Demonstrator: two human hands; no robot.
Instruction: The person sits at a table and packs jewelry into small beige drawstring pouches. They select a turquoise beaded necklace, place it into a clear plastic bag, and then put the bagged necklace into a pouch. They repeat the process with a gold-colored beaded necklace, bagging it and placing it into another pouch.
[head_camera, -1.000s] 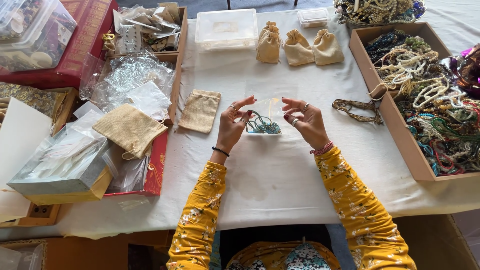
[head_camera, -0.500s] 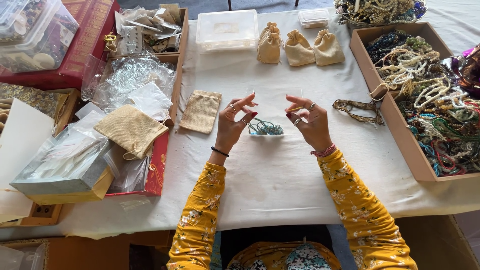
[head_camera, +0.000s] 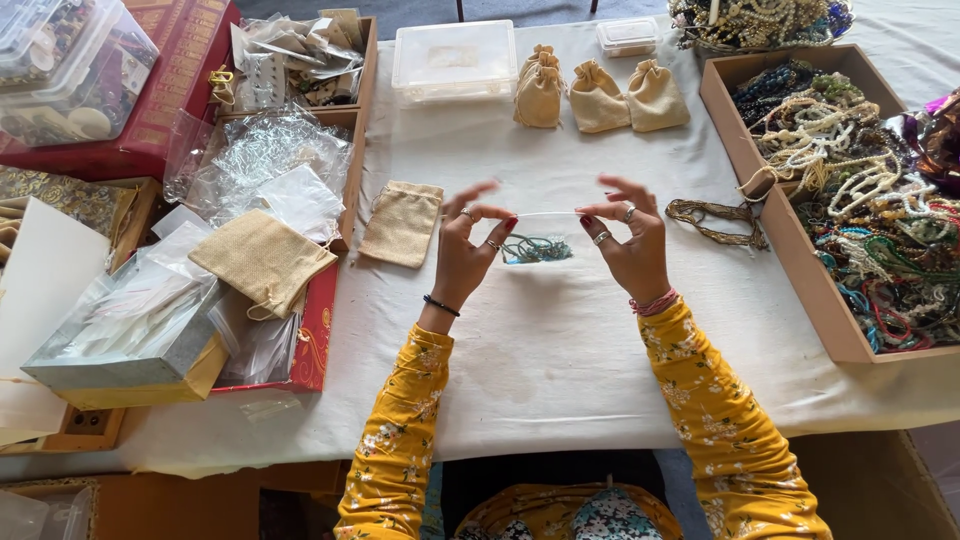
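pinching a clear bag (head_camera: 540, 240) of beads, left hand (head_camera: 465, 250) and right hand (head_camera: 630, 245) at its top corners, bag stretched between

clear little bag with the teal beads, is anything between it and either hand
Nothing visible. The left hand and right hand each pinch a top corner of the clear bag directly, holding it over a bare patch of the white tablecloth. The flat tan pouch lies off to the left, apart.
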